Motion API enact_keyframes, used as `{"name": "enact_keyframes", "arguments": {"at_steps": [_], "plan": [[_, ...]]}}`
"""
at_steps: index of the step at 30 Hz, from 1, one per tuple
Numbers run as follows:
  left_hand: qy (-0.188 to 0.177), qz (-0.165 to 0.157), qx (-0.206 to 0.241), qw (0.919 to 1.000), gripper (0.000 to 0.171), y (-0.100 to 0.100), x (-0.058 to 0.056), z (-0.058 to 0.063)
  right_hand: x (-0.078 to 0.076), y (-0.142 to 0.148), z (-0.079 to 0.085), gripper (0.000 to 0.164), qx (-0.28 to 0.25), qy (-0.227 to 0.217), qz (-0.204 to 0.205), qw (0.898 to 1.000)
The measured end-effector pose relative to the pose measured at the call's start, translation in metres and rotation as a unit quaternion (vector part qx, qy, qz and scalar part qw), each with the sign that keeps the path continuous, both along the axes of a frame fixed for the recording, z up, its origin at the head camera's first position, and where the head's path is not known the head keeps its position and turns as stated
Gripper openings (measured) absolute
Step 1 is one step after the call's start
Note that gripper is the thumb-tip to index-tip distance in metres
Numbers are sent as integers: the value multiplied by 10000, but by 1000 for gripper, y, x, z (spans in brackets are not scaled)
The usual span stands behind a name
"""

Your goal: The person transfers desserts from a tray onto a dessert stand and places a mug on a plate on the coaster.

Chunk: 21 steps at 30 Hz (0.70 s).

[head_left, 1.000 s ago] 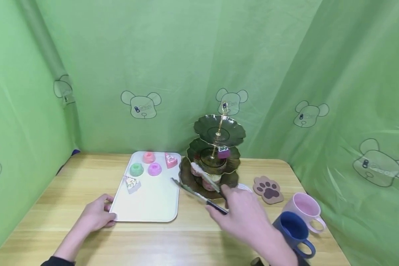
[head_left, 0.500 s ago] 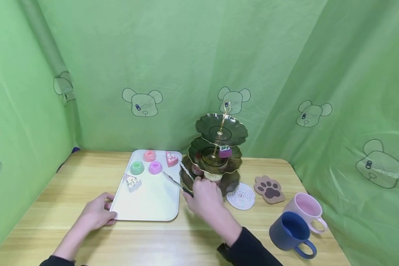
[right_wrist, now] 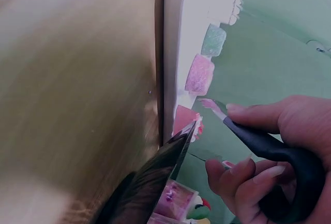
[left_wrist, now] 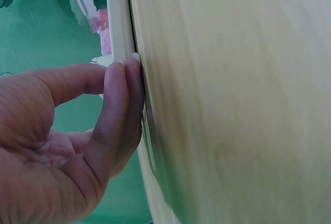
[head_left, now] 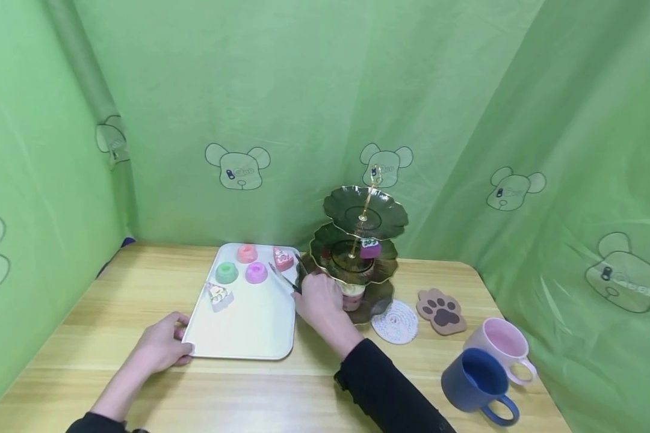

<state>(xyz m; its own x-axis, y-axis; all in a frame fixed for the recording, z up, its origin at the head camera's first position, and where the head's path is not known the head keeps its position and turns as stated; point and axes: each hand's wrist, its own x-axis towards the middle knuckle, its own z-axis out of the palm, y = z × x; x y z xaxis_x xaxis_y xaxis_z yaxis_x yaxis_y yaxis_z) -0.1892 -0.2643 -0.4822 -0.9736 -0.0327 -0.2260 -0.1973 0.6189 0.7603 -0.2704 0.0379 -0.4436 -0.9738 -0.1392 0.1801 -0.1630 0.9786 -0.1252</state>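
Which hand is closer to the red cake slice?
Right: the right hand, holding tongs, is just front-right of the red slice. The left hand is farther, at the near left corner of the tray.

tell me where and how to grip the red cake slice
Probably pinch the red cake slice by its upright walls, coming from the near side: its decorated top looks bumpy, and the open tongs straddle it in the head view.

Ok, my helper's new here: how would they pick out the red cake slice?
Left of the dark tiered stand lies a white tray. In its far right corner sits the red cake slice. It is the tray's only red wedge; the other wedge is pale, and the rest are ring-shaped cakes.
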Motion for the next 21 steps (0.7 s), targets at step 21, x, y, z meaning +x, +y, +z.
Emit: {"name": "enact_keyframes", "arguments": {"at_steps": [21], "plan": [[64, -10, 62, 10000, 62, 0, 1, 1, -32, -25, 2, 14, 986, -262, 68, 9948]]}}
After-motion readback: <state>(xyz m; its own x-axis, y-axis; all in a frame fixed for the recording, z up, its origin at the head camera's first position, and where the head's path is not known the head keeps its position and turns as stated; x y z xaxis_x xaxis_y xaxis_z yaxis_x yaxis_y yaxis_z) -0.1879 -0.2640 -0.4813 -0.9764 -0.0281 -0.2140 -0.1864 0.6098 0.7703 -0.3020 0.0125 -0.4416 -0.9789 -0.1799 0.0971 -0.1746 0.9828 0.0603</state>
